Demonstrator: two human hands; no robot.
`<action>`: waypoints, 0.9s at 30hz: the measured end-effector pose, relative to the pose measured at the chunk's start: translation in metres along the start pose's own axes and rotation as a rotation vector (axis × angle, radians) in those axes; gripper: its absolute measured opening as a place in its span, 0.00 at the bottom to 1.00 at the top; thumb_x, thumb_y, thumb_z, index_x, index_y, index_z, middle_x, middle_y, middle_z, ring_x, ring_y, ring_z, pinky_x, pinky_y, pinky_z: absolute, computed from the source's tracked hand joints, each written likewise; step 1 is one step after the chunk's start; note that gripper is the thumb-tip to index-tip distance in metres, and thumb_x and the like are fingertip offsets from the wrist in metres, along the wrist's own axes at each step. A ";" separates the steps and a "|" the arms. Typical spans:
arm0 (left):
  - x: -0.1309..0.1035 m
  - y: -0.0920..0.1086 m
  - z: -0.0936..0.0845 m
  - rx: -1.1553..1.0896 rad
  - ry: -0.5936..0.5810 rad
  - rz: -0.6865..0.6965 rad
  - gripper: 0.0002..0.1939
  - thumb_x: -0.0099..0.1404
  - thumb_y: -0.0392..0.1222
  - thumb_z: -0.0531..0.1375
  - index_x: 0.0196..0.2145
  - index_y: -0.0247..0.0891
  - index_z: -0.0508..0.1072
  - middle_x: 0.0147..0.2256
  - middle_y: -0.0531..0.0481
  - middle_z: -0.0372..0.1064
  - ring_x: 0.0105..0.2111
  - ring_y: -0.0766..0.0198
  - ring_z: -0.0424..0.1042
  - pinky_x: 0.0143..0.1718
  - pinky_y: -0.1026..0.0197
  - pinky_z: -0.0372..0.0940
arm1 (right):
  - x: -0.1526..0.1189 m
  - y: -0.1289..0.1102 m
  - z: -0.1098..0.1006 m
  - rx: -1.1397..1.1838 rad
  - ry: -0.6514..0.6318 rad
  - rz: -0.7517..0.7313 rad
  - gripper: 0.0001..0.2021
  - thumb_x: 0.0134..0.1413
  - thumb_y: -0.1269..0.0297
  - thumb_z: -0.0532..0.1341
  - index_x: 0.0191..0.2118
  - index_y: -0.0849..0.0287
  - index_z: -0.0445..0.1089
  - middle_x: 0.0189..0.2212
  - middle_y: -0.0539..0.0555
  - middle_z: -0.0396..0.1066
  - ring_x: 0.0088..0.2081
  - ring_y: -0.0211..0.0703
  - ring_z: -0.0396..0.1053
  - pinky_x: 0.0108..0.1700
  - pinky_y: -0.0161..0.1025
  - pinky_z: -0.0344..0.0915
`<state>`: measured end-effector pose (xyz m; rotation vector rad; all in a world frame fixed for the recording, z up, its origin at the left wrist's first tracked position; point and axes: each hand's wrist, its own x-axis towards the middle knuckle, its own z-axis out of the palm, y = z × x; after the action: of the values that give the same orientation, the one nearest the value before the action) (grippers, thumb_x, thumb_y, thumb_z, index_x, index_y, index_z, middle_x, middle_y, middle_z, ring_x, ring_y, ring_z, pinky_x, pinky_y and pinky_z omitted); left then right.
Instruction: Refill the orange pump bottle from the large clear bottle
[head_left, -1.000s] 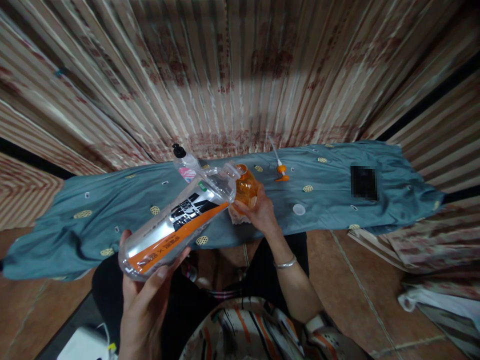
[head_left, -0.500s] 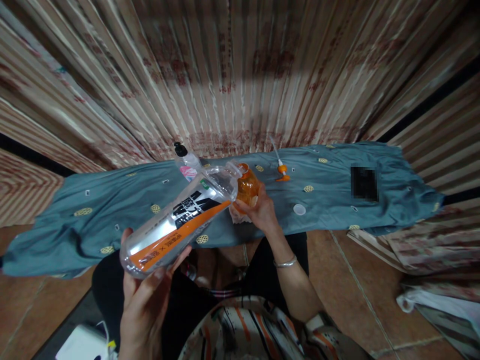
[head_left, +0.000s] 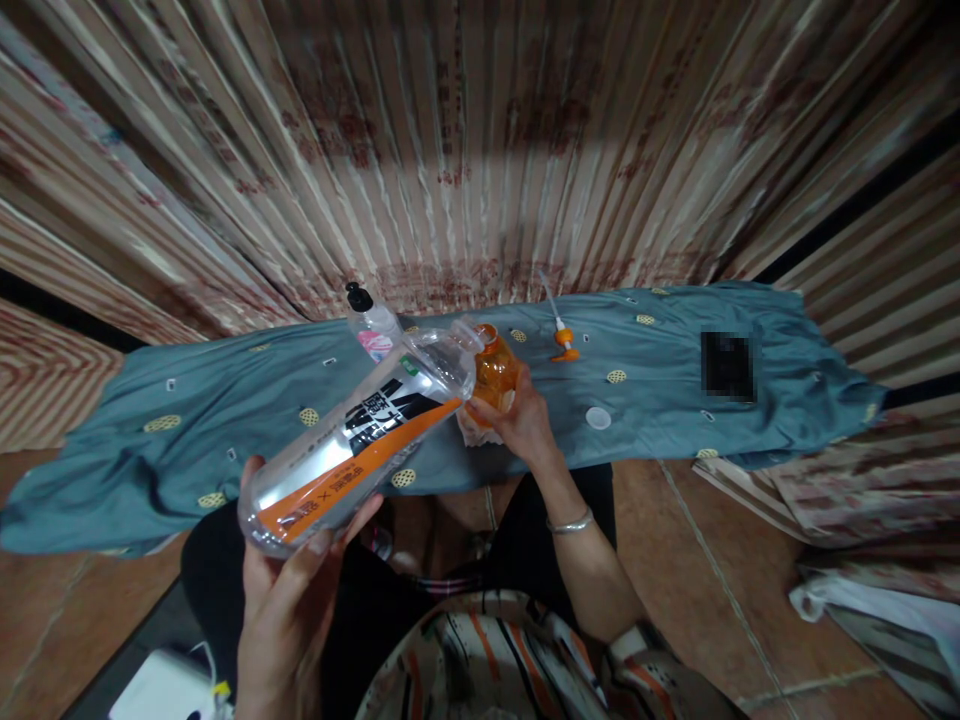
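Observation:
My left hand (head_left: 292, 590) is closed around the lower end of a large clear bottle (head_left: 352, 450) with a silver, black and orange label. The bottle is tilted, its neck pointing up and to the right. That neck meets the mouth of a smaller orange see-through bottle (head_left: 493, 368), which my right hand (head_left: 521, 415) grips from the right side. Whether liquid runs between the two I cannot tell. Under the orange bottle lies a pale crumpled cloth or tissue (head_left: 478, 432). An orange and white pump top (head_left: 564, 340) with a thin tube lies beyond my right hand.
A clear bottle with a black cap (head_left: 375, 322) stands behind the large bottle. On the teal cloth (head_left: 660, 400) lie a white round lid (head_left: 598, 418) and a blurred-out dark object (head_left: 727, 366). A striped curtain (head_left: 465, 220) hangs behind. A white device (head_left: 161, 688) sits at lower left.
Almost nothing differs. Both hands keep the two bottles mouth to mouth, and the view has shifted very slightly.

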<state>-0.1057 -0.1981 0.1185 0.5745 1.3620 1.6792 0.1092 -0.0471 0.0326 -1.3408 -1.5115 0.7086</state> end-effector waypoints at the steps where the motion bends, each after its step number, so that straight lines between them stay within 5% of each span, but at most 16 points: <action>1: 0.000 0.000 0.000 0.001 0.002 -0.002 0.46 0.45 0.44 0.78 0.60 0.70 0.70 0.69 0.58 0.63 0.69 0.36 0.60 0.50 0.38 0.78 | 0.000 0.000 0.000 -0.005 0.002 -0.004 0.30 0.51 0.57 0.71 0.58 0.54 0.63 0.50 0.57 0.79 0.50 0.54 0.79 0.53 0.54 0.76; 6: -0.001 0.002 0.002 0.015 0.018 -0.012 0.47 0.45 0.44 0.78 0.60 0.71 0.70 0.68 0.58 0.64 0.67 0.35 0.63 0.53 0.33 0.75 | 0.000 0.000 0.000 -0.024 0.003 0.006 0.29 0.52 0.57 0.71 0.57 0.55 0.63 0.50 0.58 0.79 0.50 0.55 0.79 0.52 0.52 0.76; 21: -0.003 0.004 0.007 0.014 0.020 0.002 0.45 0.45 0.44 0.79 0.58 0.72 0.72 0.66 0.57 0.66 0.65 0.38 0.66 0.45 0.45 0.81 | 0.002 0.001 0.000 -0.021 0.005 0.018 0.30 0.51 0.58 0.72 0.57 0.54 0.63 0.50 0.58 0.79 0.50 0.55 0.80 0.52 0.51 0.76; 27: -0.003 0.004 0.006 0.035 0.024 -0.010 0.48 0.45 0.46 0.79 0.61 0.72 0.69 0.66 0.55 0.65 0.66 0.35 0.64 0.50 0.38 0.78 | 0.002 0.001 0.000 -0.023 0.004 -0.005 0.30 0.50 0.58 0.72 0.57 0.54 0.63 0.49 0.58 0.79 0.49 0.55 0.80 0.52 0.51 0.76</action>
<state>-0.1011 -0.1975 0.1240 0.5679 1.4115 1.6625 0.1100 -0.0454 0.0321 -1.3539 -1.5236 0.6867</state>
